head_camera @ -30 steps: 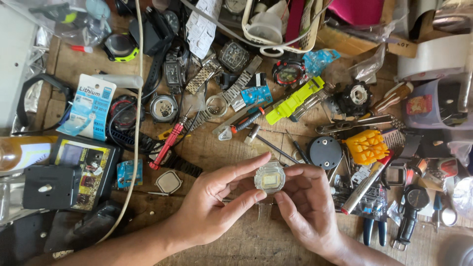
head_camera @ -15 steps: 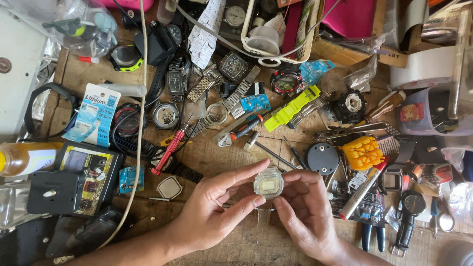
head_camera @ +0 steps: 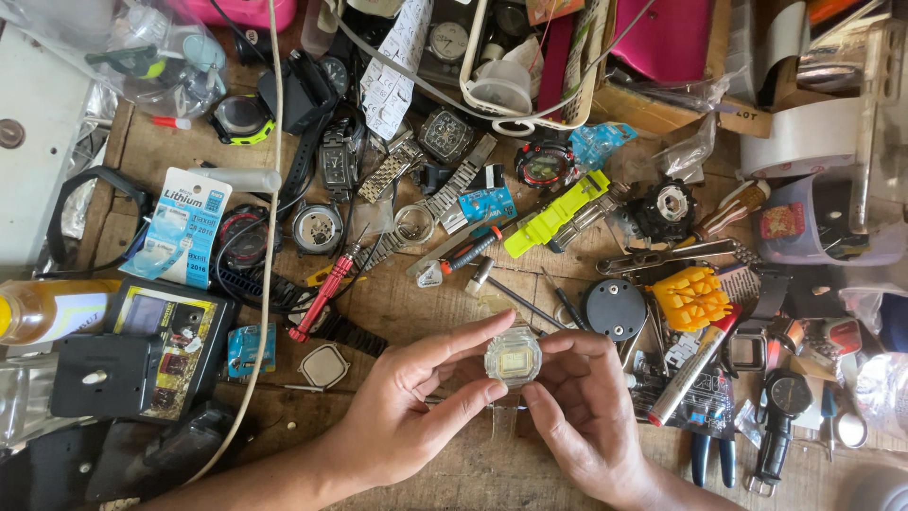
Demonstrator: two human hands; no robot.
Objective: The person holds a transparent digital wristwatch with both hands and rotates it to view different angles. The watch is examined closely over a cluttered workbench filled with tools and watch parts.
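Note:
A small clear-cased digital watch module point(head_camera: 513, 357) with a pale yellow-green face sits between both hands above the wooden workbench point(head_camera: 416, 303). My left hand point(head_camera: 407, 412) pinches its left side between thumb and forefinger. My right hand point(head_camera: 586, 416) grips its right side and lower edge with the fingertips. The watch is held face up, just above the bench.
Clutter covers the bench: a red screwdriver point(head_camera: 324, 289), a neon-yellow strap point(head_camera: 556, 213), a round black disc point(head_camera: 614, 308), a yellow block point(head_camera: 691, 297), a battery card point(head_camera: 178, 230), metal bracelets point(head_camera: 445, 194), a black clock movement point(head_camera: 104, 376), pliers point(head_camera: 711, 456), a white basket point(head_camera: 530, 85).
Both hands and the watch have stayed in place; the camera view has shifted slightly, so the bench clutter sits a little lower in the frame.

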